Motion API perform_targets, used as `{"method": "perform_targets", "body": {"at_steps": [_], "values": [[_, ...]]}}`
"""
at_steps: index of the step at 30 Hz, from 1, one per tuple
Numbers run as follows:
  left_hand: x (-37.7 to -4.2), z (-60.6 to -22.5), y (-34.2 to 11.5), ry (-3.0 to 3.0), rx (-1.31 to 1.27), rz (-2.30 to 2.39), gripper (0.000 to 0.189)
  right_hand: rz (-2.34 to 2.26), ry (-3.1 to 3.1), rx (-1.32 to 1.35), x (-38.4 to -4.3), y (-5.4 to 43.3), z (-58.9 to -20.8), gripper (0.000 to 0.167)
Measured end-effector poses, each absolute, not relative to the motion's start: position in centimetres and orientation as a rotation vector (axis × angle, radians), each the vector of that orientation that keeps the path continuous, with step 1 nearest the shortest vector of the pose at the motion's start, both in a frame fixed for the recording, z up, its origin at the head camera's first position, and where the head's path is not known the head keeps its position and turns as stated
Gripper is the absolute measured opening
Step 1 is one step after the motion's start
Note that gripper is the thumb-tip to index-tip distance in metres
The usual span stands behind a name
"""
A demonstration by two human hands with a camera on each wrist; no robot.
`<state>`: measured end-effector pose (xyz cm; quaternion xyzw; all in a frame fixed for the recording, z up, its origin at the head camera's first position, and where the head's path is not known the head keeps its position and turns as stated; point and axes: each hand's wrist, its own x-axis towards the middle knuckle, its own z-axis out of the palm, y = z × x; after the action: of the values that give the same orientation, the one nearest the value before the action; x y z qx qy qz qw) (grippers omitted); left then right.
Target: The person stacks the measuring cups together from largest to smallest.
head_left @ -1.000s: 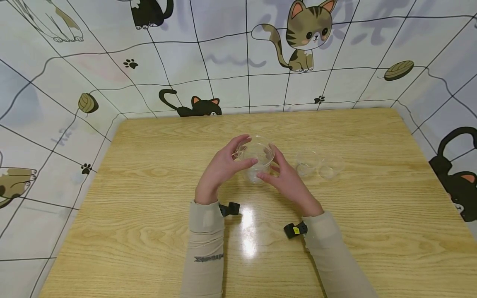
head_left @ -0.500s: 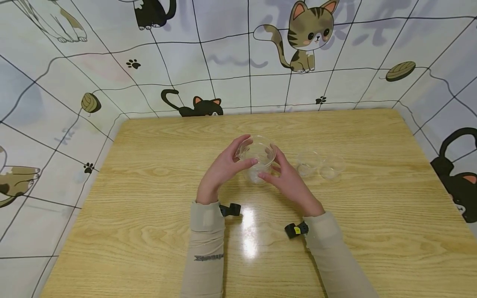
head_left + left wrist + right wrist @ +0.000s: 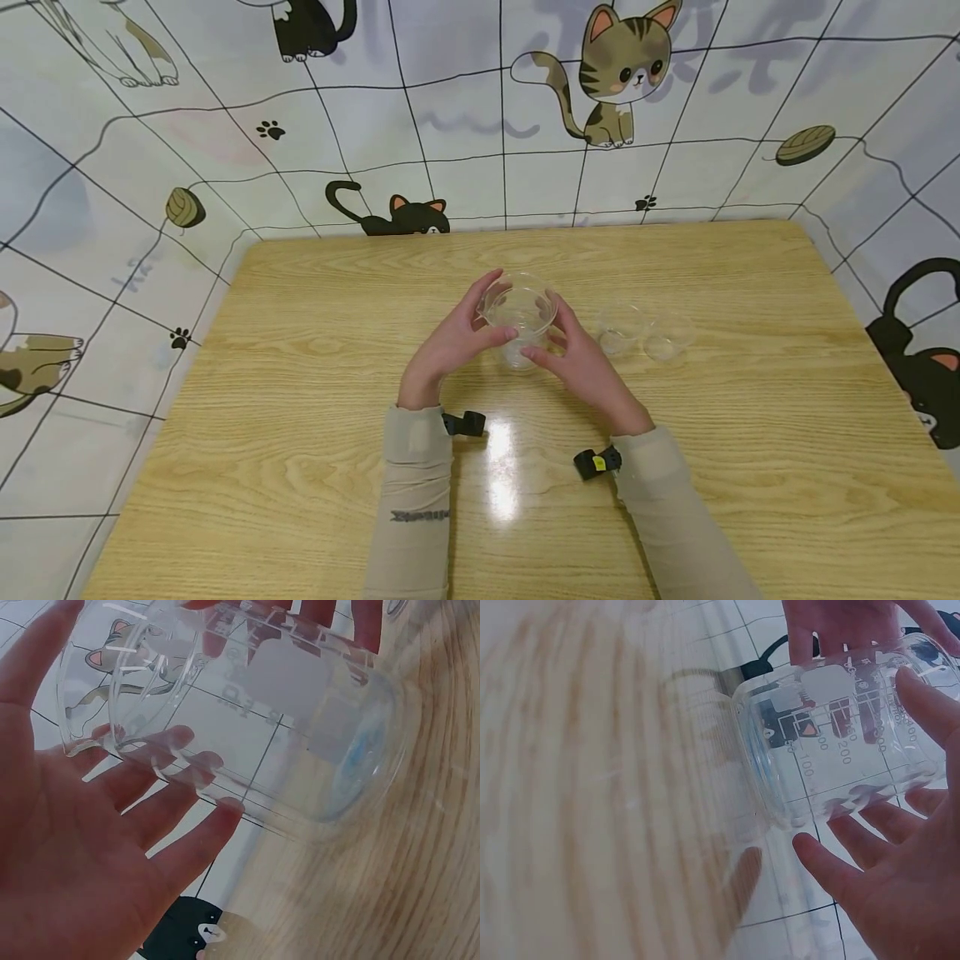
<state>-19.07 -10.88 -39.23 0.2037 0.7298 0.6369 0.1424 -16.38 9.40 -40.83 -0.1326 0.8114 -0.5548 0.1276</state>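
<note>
A clear glass beaker with printed volume marks stands upright on the table between both hands. More than one rim shows near its mouth in the left wrist view, like glass nested inside glass. My left hand holds the upper part from the left, its thumb across the near side and its fingers behind. From the right, my right hand holds the side of the beaker, thumb in front and fingertips along the wall. White numbers and a pale label patch appear on the glass in the right wrist view.
Two more clear glass vessels stand close together right of the right hand, faint against the wood. The wooden table is bordered at the back and sides by panels with cat drawings. Light glares off the tabletop between the forearms.
My left thumb has slid slightly lower on the near side of the beaker, and the left fingers have shifted a little. The right hand keeps nearly the same place.
</note>
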Motion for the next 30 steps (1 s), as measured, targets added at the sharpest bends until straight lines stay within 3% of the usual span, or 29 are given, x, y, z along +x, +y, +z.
{"method": "perform_targets", "body": {"at_steps": [15, 30], "values": [[-19.2, -39.8, -10.9, 2.059, 0.624, 1.881, 0.081, -1.605, 2.362, -0.374, -16.3, 9.5, -40.7, 0.083], [-19.5, -40.4, -10.6, 2.081, 0.649, 1.854, 0.088, -1.591, 2.407, -0.382, -17.8, 10.0, -44.2, 0.084]]}}
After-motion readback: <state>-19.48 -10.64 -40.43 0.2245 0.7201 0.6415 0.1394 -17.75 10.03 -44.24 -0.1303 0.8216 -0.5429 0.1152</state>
